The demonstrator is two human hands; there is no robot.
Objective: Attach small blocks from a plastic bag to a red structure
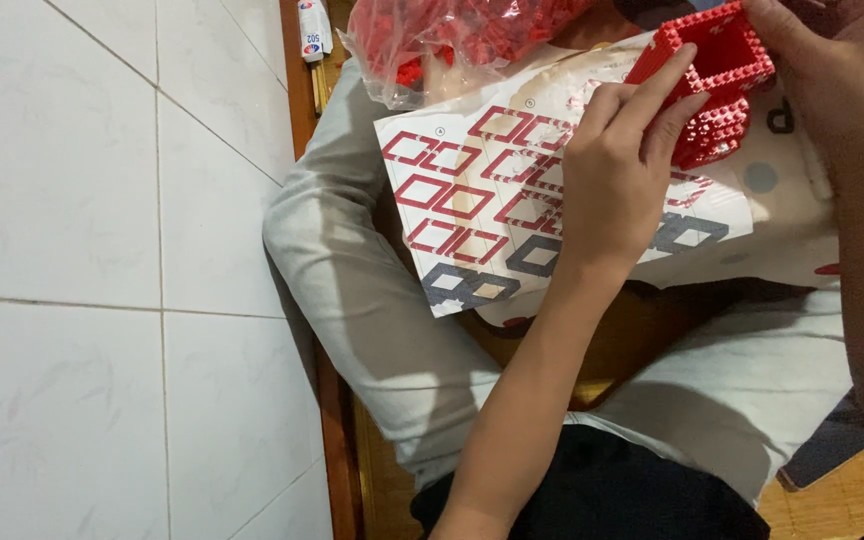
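The red block box (717,75) sits at about one o'clock in the view, up near the top edge, held over the person's lap. It is made of many small red blocks and is open in the middle, like a square ring with several rows already stacked, so a good part of the building looks done. The top rim is bumpy and the box looks open and unfinished, so I think more rows are left to add. The left hand (617,175) comes up from six o'clock and its grip is closed on the box, with fingers pressing on the near wall and rim. The right hand (832,70) comes in from three o'clock and its grip is closed on the far side of the box too. Just under the box, toward nine o'clock, lies the picture sheet (482,200) on the lap, showing red and grey square shapes. At twelve o'clock a clear bag of red blocks (452,35) lies touching the sheet's top edge, and it looks full, so many blocks are not used yet. A small glue tube (312,30) lies at eleven o'clock. The white tile floor (102,270) fills the nine o'clock side.
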